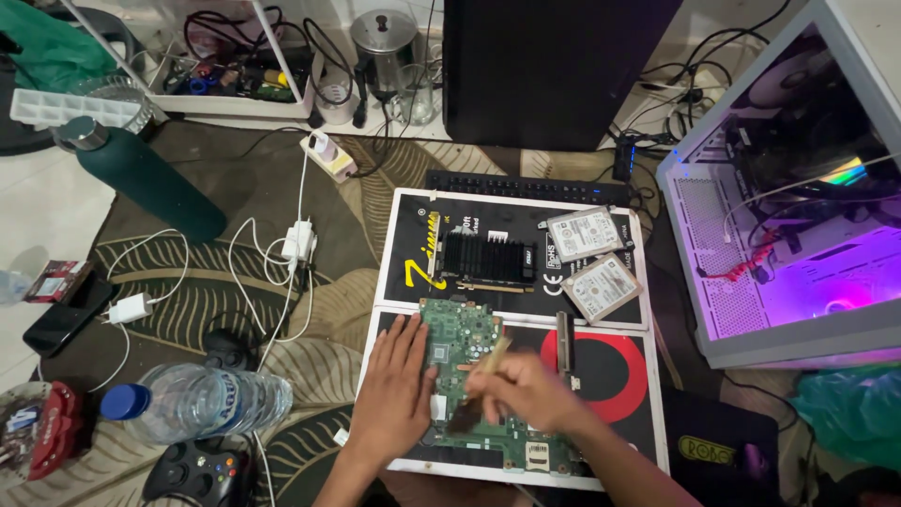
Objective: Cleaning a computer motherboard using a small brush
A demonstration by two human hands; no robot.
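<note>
A green circuit board (pixel 460 333) lies on a flat black-and-red box (pixel 615 376) in front of me. My left hand (pixel 394 394) rests flat on the board's left edge, fingers spread. My right hand (pixel 530 390) is closed on a small brush (pixel 479 376) with a pale wooden handle; its dark bristles touch the middle of the board. The lower part of the board (pixel 526 455) shows below my hands.
Behind the board, a second flat box (pixel 413 235) carries a black graphics card (pixel 488 258) and two hard drives (pixel 584 232) (pixel 603 286). A lit computer case (pixel 788 216) stands right. A water bottle (pixel 202 399), game controller (pixel 197 469), white chargers (pixel 298 241) and a green flask (pixel 141 174) lie left.
</note>
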